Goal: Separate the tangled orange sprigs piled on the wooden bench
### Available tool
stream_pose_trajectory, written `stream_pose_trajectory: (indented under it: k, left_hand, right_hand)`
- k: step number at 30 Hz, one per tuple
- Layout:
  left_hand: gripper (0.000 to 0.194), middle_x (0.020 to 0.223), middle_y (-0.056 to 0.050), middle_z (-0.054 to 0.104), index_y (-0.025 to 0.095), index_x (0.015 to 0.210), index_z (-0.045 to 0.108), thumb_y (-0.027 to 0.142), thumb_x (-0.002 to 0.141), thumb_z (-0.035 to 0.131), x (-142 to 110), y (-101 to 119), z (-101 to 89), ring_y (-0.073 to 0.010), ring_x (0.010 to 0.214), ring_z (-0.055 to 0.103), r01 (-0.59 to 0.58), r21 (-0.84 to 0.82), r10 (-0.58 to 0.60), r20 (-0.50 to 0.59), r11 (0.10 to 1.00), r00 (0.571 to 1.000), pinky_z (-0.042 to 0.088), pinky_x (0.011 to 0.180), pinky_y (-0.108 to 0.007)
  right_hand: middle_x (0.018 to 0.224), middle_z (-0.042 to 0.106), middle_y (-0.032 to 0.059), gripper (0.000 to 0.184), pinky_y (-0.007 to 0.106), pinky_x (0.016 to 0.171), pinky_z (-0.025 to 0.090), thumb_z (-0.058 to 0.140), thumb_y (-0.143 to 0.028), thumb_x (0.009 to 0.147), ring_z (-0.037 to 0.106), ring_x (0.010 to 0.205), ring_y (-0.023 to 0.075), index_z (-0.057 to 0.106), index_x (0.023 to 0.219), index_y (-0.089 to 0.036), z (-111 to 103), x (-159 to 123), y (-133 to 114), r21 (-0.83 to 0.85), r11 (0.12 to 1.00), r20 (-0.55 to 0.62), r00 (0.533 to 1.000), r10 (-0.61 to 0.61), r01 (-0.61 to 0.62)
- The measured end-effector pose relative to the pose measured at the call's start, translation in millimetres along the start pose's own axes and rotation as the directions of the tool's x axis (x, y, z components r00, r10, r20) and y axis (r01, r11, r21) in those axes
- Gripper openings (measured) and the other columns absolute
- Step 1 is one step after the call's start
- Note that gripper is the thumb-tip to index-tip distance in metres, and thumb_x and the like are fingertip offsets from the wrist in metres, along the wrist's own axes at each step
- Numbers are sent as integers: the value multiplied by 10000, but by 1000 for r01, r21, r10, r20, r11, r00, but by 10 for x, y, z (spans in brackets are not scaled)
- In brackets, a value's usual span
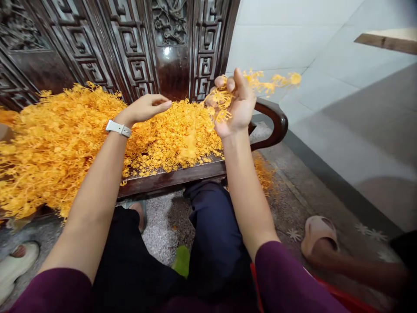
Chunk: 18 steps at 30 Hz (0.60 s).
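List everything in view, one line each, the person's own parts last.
orange-yellow sprigs: one large heap, orange-yellow, on the bench seat
carved wooden bench: one, dark brown, ahead of the person
tiled wall: one, white, right of the bench
pale pink slipper: one, on another person's foot, lower right
cream slipper: one, cream, lower left
wristwatch: one, white, on the left wrist
left hand: one, open, above the heap
right hand: one, raised, holding sprigs
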State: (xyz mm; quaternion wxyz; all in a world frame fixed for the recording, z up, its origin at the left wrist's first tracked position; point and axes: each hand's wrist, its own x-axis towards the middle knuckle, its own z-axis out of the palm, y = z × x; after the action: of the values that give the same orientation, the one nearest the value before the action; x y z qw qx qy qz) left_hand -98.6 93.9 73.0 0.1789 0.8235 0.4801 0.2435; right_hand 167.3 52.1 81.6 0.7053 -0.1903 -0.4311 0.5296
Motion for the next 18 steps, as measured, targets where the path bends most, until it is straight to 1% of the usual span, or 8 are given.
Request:
stream_pose_trajectory:
  k: [1,4,6,8,11,14,16,18]
  left_hand:
    - [641,1188,-116,755,197,1214,756,736,947,532,29,242,-20,-291,1132,701,-55,-94,61,55,994,997,542,996,-420]
    - [563,957,-81,757,188,1030,780,718,872,678,36,771,-39,-273,1017,725,-135,-201,179,222,970,958,571,899,-385]
    - [511,848,-64,731,179,904,763,686,845,740,5,921,-61,-251,935,722,-161,-239,220,249,958,943,571,860,-377]
    - [498,798,-53,709,181,849,734,679,860,736,-38,939,-123,-218,867,701,-162,-286,225,205,945,953,564,830,-370]
    - [477,784,-43,699,196,846,708,670,899,709,-107,837,-272,-155,749,609,-158,-324,192,74,933,979,534,770,-343]
    - [469,752,-35,662,186,796,671,640,896,734,-159,688,-434,-119,652,500,-171,-345,126,-148,923,981,474,666,-310]
    - [482,739,-23,618,184,770,625,633,844,787,-179,579,-542,-119,650,501,-185,-400,39,-345,898,938,469,643,-306]
    - [512,778,-22,612,198,776,590,654,779,823,-195,460,-657,-134,695,534,-205,-443,-63,-518,873,853,515,686,-331]
  right_hand:
    - [884,637,31,607,358,586,489,707,-785,759,521,657,174,400,659,-270,79,-18,-34,-4,1000,10,1000,-2,2]
    - [995,696,22,520,357,732,569,663,-750,824,639,861,199,482,725,-273,248,-67,-156,-79,997,16,1000,-26,27]
    - [1089,716,7,383,351,851,587,685,-663,850,671,1053,214,591,821,-293,290,-102,-229,-160,984,29,997,-73,76]
    - [1167,718,-14,241,334,955,569,740,-552,843,653,1198,218,673,947,-345,281,-127,-264,-239,961,68,989,-129,142]
    - [1145,719,-13,285,339,967,556,802,-461,815,668,1168,218,696,1061,-362,209,-120,-212,-295,936,107,980,-169,193]
    - [1029,710,16,308,334,815,559,808,-481,811,686,1035,212,686,1020,-291,147,-85,-117,-322,934,28,987,-155,156]
    - [957,691,15,291,305,715,532,817,-475,800,680,951,193,670,940,-265,152,-101,-133,-345,933,-12,994,-111,101]
    - [895,658,-2,256,281,647,499,833,-423,790,648,828,152,651,864,-258,192,-176,-256,-330,941,20,997,-70,73]
